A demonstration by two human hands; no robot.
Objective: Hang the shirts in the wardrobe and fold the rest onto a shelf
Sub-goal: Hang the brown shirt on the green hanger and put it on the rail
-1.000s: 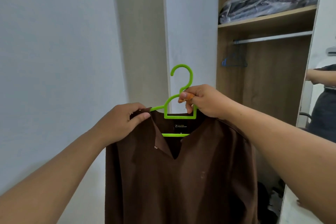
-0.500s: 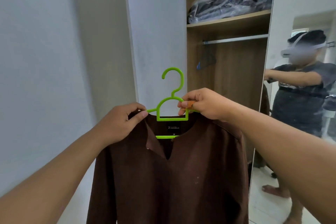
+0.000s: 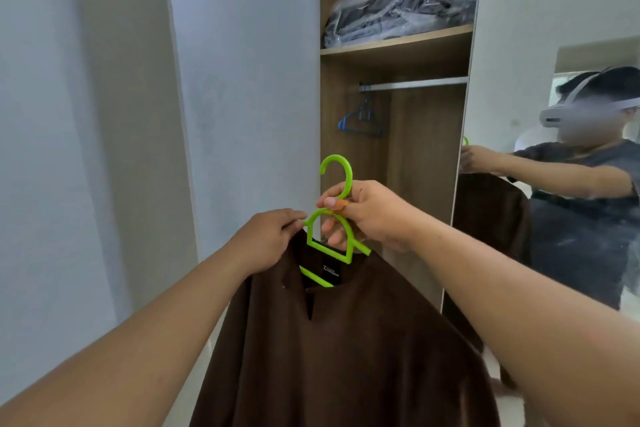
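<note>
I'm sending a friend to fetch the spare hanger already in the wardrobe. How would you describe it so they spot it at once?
Look into the open wardrobe, under the shelf that holds the plastic-wrapped clothes. A metal rail runs across there, and the blue hanger hangs at its left end. It is empty and blue, unlike the green hanger carrying the brown shirt.

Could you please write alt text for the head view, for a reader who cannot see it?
Two hands hold a brown shirt on a green hanger before an open wardrobe: the right hand grips the hanger's neck, the left hand pinches the shirt's shoulder. Inside, a blue hanger hangs on the rail beneath a shelf of plastic-wrapped clothes.
</note>
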